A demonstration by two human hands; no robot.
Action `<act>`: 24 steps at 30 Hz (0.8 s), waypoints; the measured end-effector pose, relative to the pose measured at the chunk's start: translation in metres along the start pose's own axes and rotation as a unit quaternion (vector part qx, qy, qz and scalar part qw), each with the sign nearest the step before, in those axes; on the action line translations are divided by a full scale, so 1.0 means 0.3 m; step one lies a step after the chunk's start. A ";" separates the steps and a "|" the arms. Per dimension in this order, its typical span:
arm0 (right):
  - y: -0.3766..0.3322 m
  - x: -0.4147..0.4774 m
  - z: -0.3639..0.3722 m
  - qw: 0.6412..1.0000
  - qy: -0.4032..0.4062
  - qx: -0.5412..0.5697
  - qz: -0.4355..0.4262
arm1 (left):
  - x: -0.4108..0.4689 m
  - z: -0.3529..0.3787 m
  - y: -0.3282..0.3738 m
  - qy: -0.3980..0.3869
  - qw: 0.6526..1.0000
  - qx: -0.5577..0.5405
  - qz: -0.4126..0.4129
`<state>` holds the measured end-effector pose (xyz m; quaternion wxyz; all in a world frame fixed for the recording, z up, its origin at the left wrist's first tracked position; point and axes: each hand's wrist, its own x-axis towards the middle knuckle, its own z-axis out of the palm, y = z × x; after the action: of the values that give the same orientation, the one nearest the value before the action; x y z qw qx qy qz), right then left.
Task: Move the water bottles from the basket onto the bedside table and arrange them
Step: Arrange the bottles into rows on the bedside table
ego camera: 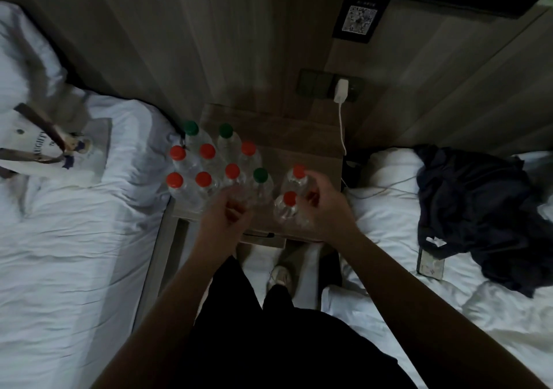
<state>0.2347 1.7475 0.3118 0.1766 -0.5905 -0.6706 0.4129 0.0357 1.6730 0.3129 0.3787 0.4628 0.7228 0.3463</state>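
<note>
- Left bed (65,239): white, creased bedding fills the left side of the view; a pale tote bag (54,152) with dark straps lies on it.
- Right bed (449,299): white bedding on the right side, bearing a heap of dark clothing (478,209) and, just beside it, a flat phone-like object (430,265).
- Wall panelling (209,44): wood-grain boards behind the table, with a dark socket plate holding a white charger (341,90) whose cable hangs down the table's right edge.
- Bedside table (299,140): brown top standing between the two beds; its rear right part is bare.
- Water bottles (209,164): clear, upright, packed close together on the left half of the table; most caps are red, three are green.
- Two red-capped bottles (291,200): standing apart from the main group, near the table's front right corner, one behind the other.
- Right hand (323,206): fingers curled about these two bottles, touching their right sides.
- Left hand (227,212): loosely curled at the front of the main group, near a green-capped bottle (261,176); whether it grips any bottle cannot be told.
</note>
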 end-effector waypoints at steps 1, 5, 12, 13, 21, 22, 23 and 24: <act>-0.035 0.022 0.014 1.000 -0.011 0.003 -0.014 | 0.010 -0.042 -0.004 0.017 1.000 -0.002 0.005; -0.191 0.116 0.076 0.998 -0.057 0.009 -0.031 | 0.096 -0.208 -0.041 0.078 0.996 -0.030 0.012; -0.366 0.355 0.248 0.993 -0.042 -0.107 -0.006 | 0.427 -0.429 -0.131 0.060 0.995 0.066 0.039; -0.377 0.389 0.279 0.991 -0.038 -0.127 -0.008 | 0.481 -0.446 -0.149 0.037 0.995 0.085 0.033; -0.402 0.579 0.462 0.972 -0.049 -0.218 0.076 | 0.766 -0.471 -0.205 -0.150 0.963 0.219 0.053; -0.399 0.600 0.467 0.972 -0.052 -0.217 0.077 | 0.796 -0.466 -0.216 -0.181 0.951 0.242 0.067; -0.399 0.620 0.466 0.971 -0.055 -0.222 0.075 | 0.825 -0.463 -0.225 -0.210 0.938 0.262 0.085; -0.395 0.639 0.465 0.968 -0.058 -0.233 0.073 | 0.851 -0.461 -0.232 -0.237 0.929 0.269 0.097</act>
<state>0.0111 1.8837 0.2710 -0.0357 -0.6373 -0.7128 0.2907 -0.1854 1.8669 0.2610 0.3649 0.6837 0.6296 0.0546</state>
